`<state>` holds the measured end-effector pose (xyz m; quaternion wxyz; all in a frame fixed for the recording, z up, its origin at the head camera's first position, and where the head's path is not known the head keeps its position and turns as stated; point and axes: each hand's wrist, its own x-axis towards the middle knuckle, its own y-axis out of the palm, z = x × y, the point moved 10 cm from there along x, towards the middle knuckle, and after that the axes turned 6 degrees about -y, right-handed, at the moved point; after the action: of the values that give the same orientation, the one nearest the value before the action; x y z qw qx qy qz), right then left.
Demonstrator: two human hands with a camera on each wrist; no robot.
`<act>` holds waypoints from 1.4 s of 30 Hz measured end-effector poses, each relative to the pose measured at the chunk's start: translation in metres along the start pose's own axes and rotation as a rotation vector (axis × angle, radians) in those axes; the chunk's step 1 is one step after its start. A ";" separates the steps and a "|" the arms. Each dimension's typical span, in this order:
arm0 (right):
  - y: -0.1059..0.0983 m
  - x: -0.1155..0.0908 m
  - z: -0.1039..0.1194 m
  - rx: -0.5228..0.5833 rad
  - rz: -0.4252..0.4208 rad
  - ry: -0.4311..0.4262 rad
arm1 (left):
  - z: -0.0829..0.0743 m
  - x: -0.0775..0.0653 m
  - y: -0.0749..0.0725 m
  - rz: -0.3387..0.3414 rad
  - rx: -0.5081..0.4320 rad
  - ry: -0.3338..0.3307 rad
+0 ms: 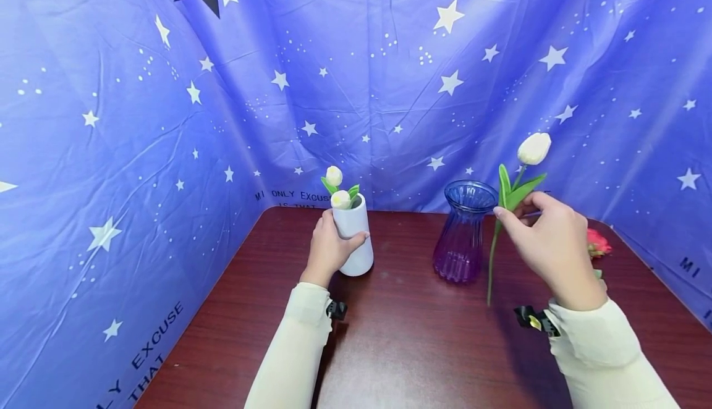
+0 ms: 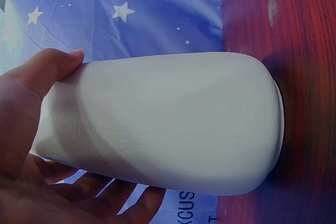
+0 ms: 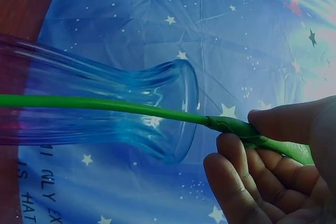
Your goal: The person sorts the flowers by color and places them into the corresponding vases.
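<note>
A white vase [image 1: 355, 254] stands upright on the table with two white tulips [image 1: 340, 199] in its mouth. My left hand [image 1: 329, 245] grips the vase from the left side, thumb across its front; in the left wrist view the vase [image 2: 168, 121] fills the middle. My right hand [image 1: 547, 239] pinches a white tulip [image 1: 534, 149] at the base of its green leaves. Its bloom points up and its stem [image 3: 105, 102] hangs down. Beside that stem stands a ribbed glass vase [image 1: 458, 242], blue at the top and purple below, with no flower in it.
A red flower [image 1: 598, 243] lies at the right, partly hidden behind my right hand. The dark red wooden table [image 1: 406, 341] ends at a blue curtain [image 1: 356, 88] with stars, which hangs along the back and both sides.
</note>
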<state>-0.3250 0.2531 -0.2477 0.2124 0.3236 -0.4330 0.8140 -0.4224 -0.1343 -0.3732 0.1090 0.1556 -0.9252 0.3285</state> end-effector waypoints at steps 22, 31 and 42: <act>0.005 0.011 0.037 0.091 -0.061 -0.080 | 0.000 0.000 -0.001 -0.003 0.003 0.000; 0.006 0.017 0.052 0.099 -0.067 -0.097 | 0.002 0.000 0.001 0.000 -0.004 -0.003; 0.007 0.027 0.067 0.152 -0.072 -0.097 | 0.000 -0.001 0.000 0.008 -0.008 -0.014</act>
<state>-0.3256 0.1947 -0.2050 0.1951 0.3930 -0.3678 0.8199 -0.4210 -0.1342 -0.3735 0.1018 0.1537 -0.9279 0.3240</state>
